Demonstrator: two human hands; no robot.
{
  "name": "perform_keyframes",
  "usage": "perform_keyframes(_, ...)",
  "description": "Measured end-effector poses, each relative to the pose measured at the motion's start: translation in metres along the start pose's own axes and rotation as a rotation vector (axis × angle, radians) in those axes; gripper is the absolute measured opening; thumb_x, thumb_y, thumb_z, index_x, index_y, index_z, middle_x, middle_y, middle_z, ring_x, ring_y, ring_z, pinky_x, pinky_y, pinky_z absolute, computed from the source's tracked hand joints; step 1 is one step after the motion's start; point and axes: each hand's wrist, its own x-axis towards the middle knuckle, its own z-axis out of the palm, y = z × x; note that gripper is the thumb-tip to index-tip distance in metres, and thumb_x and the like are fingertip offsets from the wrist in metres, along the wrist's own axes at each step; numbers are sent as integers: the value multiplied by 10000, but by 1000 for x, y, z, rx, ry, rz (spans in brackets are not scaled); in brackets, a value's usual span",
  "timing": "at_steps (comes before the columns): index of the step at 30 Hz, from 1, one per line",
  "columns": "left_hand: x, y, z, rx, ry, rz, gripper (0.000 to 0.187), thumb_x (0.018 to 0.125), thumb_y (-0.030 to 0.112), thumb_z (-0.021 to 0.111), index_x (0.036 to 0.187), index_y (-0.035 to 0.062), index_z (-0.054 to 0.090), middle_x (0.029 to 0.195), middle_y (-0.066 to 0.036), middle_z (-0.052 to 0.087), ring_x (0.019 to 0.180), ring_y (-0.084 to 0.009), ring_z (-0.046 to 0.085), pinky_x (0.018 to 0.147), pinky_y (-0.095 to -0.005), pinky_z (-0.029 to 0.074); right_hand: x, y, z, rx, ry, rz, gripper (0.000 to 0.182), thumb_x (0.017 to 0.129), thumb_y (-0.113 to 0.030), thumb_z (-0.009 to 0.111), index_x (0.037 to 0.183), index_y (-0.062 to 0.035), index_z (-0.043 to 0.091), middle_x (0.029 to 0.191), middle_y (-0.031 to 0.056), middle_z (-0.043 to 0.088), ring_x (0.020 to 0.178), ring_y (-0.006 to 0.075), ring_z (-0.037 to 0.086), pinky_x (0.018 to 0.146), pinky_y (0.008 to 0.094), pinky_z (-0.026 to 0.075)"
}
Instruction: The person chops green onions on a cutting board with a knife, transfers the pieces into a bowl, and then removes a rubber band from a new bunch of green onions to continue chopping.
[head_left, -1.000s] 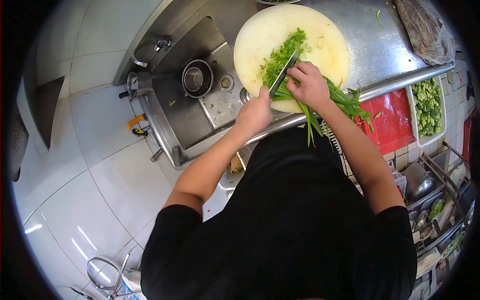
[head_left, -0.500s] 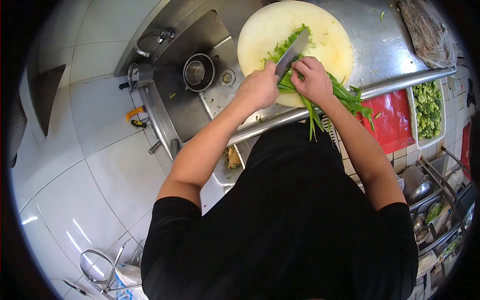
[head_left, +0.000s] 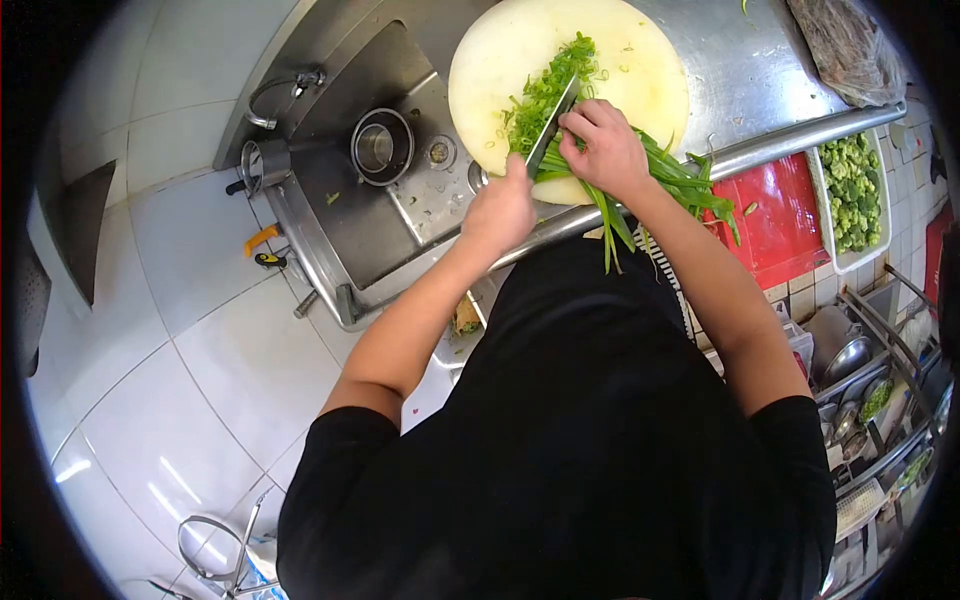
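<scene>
My left hand is closed around the handle of a kitchen knife, its blade angled up and away over the round white cutting board. My right hand, fingers curled, presses a bunch of green onions against the board beside the blade. The long green leaves trail to the right and hang over the board's near edge. On the blade's far left side lies a heap of chopped green onions, with a few loose rings scattered around it.
To the left is a steel sink holding a metal pot, with a faucet behind. A rail runs along the counter's front. At right are a red tray, a tub of broccoli and a plastic-wrapped bundle.
The knife blade has turned to stand more edge-on and now sits closer to my right hand's fingers. The chopped heap looks larger and more spread out. The whole view has shifted slightly.
</scene>
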Motion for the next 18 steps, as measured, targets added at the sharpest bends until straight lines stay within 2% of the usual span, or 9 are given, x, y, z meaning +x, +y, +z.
perform_keyframes(2, 27, 6, -3, -63, 89, 112, 247, 952, 163, 535, 1100, -12, 444, 903, -328, 663, 891, -482, 661, 816, -557, 504, -1, 2, -1, 27, -17, 1, 128, 765, -92, 686, 892, -85, 671, 902, 78, 626, 889, 279, 616, 812, 388, 523)
perform_keyframes(5, 39, 26, -41, -7, 69, 150, 249, 957, 174, 533, 1110, -4, 449, 905, -323, 663, 906, -485, 655, 816, -557, 498, -1, 2, -1, 27, 4, 0, 126, 764, -80, 681, 889, -78, 670, 901, 85, 631, 893, 281, 616, 819, 395, 523)
perform_keyframes(9, -17, 24, -66, 24, 18, 126, 291, 974, 186, 526, 1157, -24, 443, 909, -350, 651, 896, -517, 639, 813, -578, 482, -1, 3, 1, 43, 14, 21, 125, 768, -89, 676, 892, -79, 671, 900, 82, 633, 895, 281, 617, 825, 394, 524)
perform_keyframes(12, -26, 15, -50, 24, -38, 59, 277, 953, 143, 523, 1145, -30, 424, 914, -328, 661, 911, -494, 654, 812, -569, 488, -1, 7, -3, 24, -7, 31, 125, 771, -102, 674, 895, -84, 673, 908, 76, 635, 898, 280, 618, 827, 388, 525)
perform_keyframes(14, 2, 11, -16, 5, 10, 87, 289, 936, 109, 531, 1152, -42, 411, 911, -339, 657, 909, -493, 656, 815, -571, 489, -2, 1, -1, -2, -48, 66, 128, 771, -108, 670, 898, -91, 674, 917, 68, 638, 901, 276, 618, 830, 383, 526)
perform_keyframes(15, 14, 16, -14, 2, 35, 114, 277, 929, 99, 534, 1135, -40, 412, 909, -345, 655, 911, -491, 658, 814, -569, 492, -1, 3, 3, 13, 30, 24, 129, 765, -101, 668, 893, -88, 668, 917, 72, 637, 894, 280, 617, 823, 388, 525)
perform_keyframes(18, 2, 15, -22, 12, 14, 136, 243, 923, 91, 534, 1097, -27, 412, 901, -352, 652, 907, -487, 661, 806, -570, 499, -3, 5, 3, 27, 9, 37, 126, 763, -99, 668, 889, -85, 664, 915, 79, 635, 890, 287, 618, 812, 394, 525)
